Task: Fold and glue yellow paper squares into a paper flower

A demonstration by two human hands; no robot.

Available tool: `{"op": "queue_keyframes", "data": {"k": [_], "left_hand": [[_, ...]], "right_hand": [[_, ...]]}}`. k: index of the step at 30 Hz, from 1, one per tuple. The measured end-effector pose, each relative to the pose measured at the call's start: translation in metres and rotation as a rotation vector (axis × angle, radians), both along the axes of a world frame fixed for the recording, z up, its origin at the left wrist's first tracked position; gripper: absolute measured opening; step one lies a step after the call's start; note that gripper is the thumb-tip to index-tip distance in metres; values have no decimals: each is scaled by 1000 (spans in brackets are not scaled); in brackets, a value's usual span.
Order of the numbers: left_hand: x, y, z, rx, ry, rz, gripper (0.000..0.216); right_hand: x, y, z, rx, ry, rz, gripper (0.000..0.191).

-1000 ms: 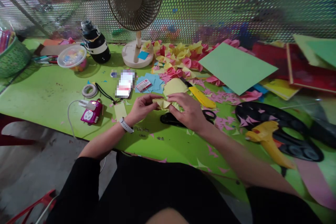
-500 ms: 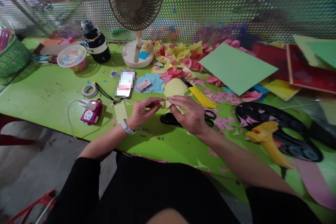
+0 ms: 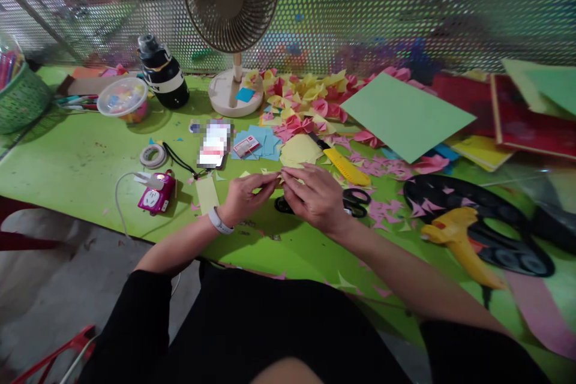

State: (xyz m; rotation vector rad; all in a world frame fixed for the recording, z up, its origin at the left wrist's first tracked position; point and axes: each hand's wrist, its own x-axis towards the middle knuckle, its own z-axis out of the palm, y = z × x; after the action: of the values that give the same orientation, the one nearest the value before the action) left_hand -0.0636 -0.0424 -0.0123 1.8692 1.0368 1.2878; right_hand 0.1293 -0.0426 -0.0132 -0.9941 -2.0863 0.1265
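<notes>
My left hand [image 3: 247, 195] and my right hand [image 3: 312, 197] meet over the green table [image 3: 81, 162], both pinching a small folded yellow paper piece [image 3: 274, 176] between the fingertips. Most of the piece is hidden by my fingers. Black-handled scissors [image 3: 355, 203] lie just under and right of my right hand. A stack of yellow paper squares [image 3: 299, 150] sits right behind my hands. A heap of folded pink and yellow paper pieces [image 3: 306, 102] lies farther back.
A desk fan [image 3: 231, 24], black bottle [image 3: 162, 75], plastic tub [image 3: 123, 98], tape roll [image 3: 153, 156] and pink device [image 3: 156, 195] stand left. A yellow cutter [image 3: 346, 167], green sheet [image 3: 405, 114], yellow glue gun [image 3: 459, 246] and red books [image 3: 531, 123] are right.
Both hands have drawn slightly closer together and lower over the table. The yellow paper piece, spread wider a second ago, is now pinched smaller between the fingertips.
</notes>
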Motion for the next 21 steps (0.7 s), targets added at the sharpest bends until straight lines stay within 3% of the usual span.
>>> {"op": "queue_keyframes", "data": {"k": [4,7,9,12,15,21], "left_hand": [[-2,1,-1,-17,83,-3,20],[-1,2,1,-84,-50,16,19],[0,4,2,-214,-211,13,23],[0,8,4,-457,-441,-21,29],[0,11,6,-592,-522,-44,35],[1,9,7,-597,-525,-59,37]], "right_hand": [[0,2,-3,3,-41,0,24],[3,3,6,-70,67,3,29],[7,4,17,-176,200,2,33],[13,5,30,-466,442,28,34],[15,7,33,-741,622,80,26],[13,9,24,-857,723,140,23]]}}
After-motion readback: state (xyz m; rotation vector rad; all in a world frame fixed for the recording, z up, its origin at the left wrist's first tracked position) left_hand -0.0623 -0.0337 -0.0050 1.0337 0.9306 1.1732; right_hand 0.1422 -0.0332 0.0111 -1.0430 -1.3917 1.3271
